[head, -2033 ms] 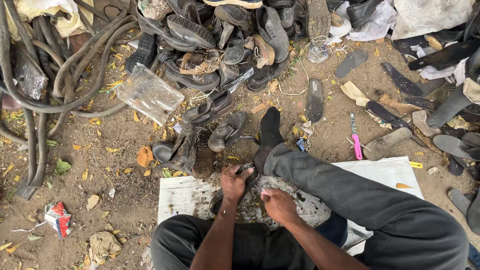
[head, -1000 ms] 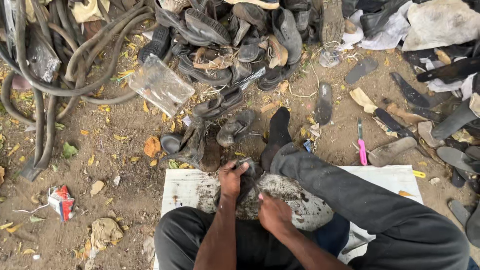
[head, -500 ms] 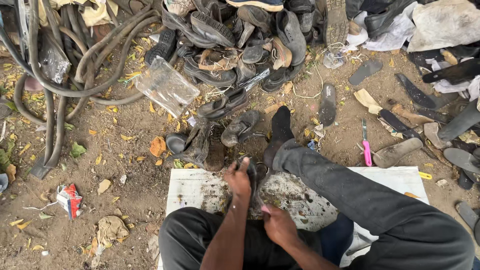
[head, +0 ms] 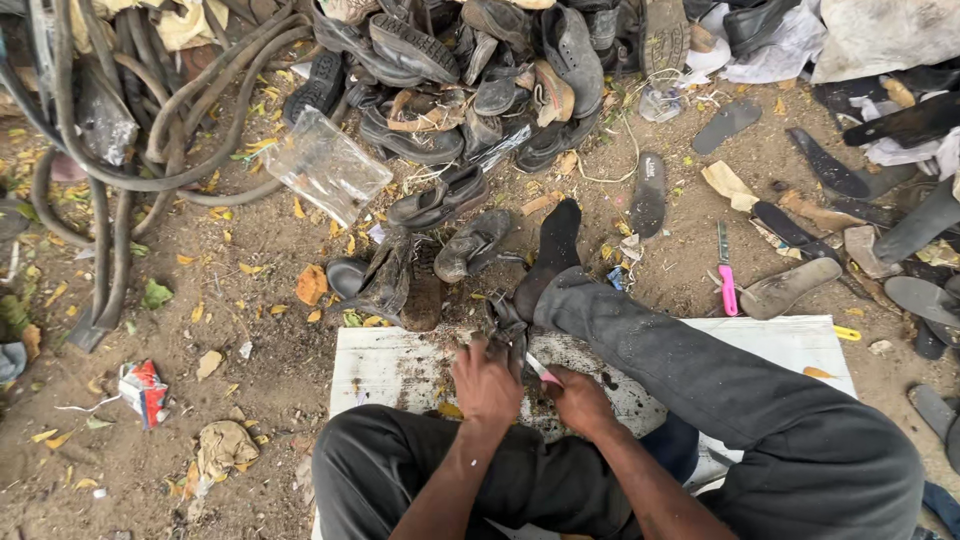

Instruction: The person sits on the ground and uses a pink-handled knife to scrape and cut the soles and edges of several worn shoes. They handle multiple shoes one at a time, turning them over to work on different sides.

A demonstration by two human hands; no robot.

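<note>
I sit on a dirty white board (head: pixel 390 370) on the ground, with one leg stretched out and a dark sock on the foot. My left hand (head: pixel 487 378) grips a dark piece of shoe leather (head: pixel 503 325) and holds it upright on the board. Close beside it, my right hand (head: pixel 578 397) holds a small tool with a pale blade (head: pixel 541 371), and the tip points at the leather. The lower part of the leather is hidden behind my left hand.
A heap of worn black shoes (head: pixel 470 70) lies ahead, with a boot (head: pixel 395 285) and a single shoe (head: pixel 470 245) nearer. Rubber hoses (head: pixel 110 150) coil at left. A clear plastic sheet (head: pixel 325 165), a pink-handled knife (head: pixel 727 275) and loose soles (head: pixel 790 285) lie on the dirt.
My left hand has shifted on the leather piece and lifted it a little. My right hand with the tool has drawn in beside it. The view has tilted slightly.
</note>
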